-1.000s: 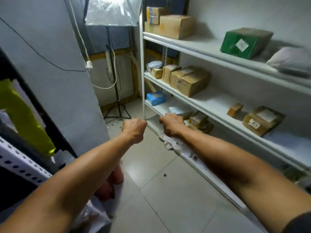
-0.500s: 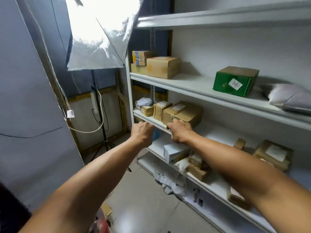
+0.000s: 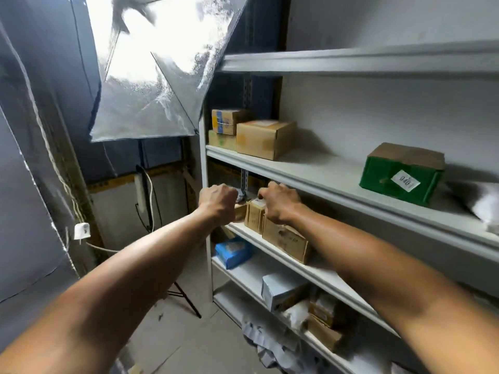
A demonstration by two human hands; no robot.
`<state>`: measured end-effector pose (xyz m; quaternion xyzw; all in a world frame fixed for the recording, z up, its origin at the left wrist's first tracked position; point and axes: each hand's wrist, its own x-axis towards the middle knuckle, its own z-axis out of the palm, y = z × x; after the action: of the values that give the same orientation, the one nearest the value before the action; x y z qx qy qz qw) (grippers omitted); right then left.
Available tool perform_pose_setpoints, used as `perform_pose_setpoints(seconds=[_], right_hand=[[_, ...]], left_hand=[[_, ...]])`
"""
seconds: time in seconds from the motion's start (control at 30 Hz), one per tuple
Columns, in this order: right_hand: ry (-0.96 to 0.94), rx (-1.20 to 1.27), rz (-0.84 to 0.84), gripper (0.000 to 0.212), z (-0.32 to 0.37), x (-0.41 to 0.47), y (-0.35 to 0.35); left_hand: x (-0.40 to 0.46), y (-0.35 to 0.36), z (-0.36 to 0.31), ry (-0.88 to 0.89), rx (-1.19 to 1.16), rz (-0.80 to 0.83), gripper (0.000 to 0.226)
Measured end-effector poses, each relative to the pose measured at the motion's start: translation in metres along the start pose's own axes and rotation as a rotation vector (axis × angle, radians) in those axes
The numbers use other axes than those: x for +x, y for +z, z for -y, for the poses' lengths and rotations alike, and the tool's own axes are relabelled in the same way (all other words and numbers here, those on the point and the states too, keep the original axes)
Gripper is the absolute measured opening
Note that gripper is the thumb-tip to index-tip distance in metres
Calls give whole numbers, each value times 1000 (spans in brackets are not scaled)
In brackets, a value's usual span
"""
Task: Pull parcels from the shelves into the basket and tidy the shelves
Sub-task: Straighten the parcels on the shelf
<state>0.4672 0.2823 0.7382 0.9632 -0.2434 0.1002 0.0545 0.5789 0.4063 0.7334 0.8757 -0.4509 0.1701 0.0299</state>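
Right hand (image 3: 279, 202) is apparently grasping a cardboard parcel (image 3: 285, 238) at the shelf's (image 3: 270, 245) front edge for removal, while the left hand (image 3: 217, 199) is hovering clenched, holding nothing.

Two bare forearms, sleeveless in view, each hand (image 3: 218, 198) (image 3: 279, 203) without gloves or jewellery.

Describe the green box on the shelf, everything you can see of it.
The green box is a cardboard carton with green printed sides and a plain brown top whose flaps look closed. A white label with dark, blurred printing sits tilted on the side facing the camera. The box rests flat on the upper shelf, turned at a slight angle to the shelf's front edge, well to the right of the brown cartons. A white soft parcel lies just to its right; whether they touch is unclear. Neither hand is near it.
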Motion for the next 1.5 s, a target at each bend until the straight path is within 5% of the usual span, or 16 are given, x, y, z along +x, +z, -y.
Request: perform_pose_setpoints(seconds=[0.17, 0.6, 0.77, 1.17, 1.5], right_hand=[[-31, -1, -40, 28, -16, 52, -3], [15, -43, -69, 47, -84, 157, 11], [50, -3, -91, 55, -105, 198, 17], [124, 427, -163, 116, -125, 306, 40], [203, 602, -261, 89, -133, 337, 56]], left_hand=[[46, 8, 5, -65, -39, 18, 29], [169, 34, 3, -177, -221, -5, 11], [217, 53, 9, -125, -268, -21, 34], [337, 89, 46, -139, -555, -34, 87], [385, 114, 64, -103, -724, -6, 103]])
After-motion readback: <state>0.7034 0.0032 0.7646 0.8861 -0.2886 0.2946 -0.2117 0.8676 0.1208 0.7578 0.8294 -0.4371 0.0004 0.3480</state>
